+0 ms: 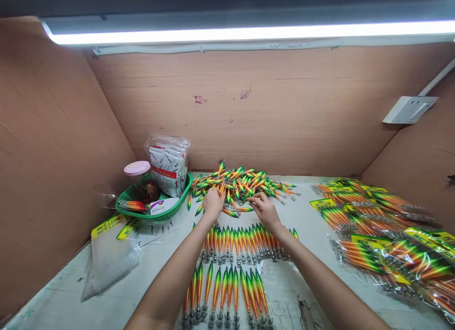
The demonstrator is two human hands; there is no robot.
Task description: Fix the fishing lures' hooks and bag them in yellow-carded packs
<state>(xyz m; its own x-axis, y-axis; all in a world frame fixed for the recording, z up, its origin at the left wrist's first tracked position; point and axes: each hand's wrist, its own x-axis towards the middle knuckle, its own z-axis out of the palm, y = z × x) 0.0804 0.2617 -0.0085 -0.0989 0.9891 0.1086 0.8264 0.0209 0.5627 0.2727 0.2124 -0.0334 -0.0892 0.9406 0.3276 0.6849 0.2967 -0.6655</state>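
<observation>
A loose pile of squid jigs (245,181), orange with green and yellow ends, lies against the back wall. My left hand (213,202) reaches into its front left edge, the fingers closed around a jig that is mostly hidden. At the front right edge, my right hand (265,211) pinches at the green tip of a jig (243,209). Nearer to me, a long row of jigs (234,242) stands side by side with green ends away from me. Closer still lies a shorter row of jigs (224,289) in small groups, their metal hooks towards me.
A green basket (167,215) at left holds a plastic-wrapped bundle (168,166), a pink-lidded jar (137,168) and some jigs. Clear bags with yellow headers (112,254) lie before it. Packed lure bags (373,235) cover the right side. Wooden panels (249,112) enclose the table.
</observation>
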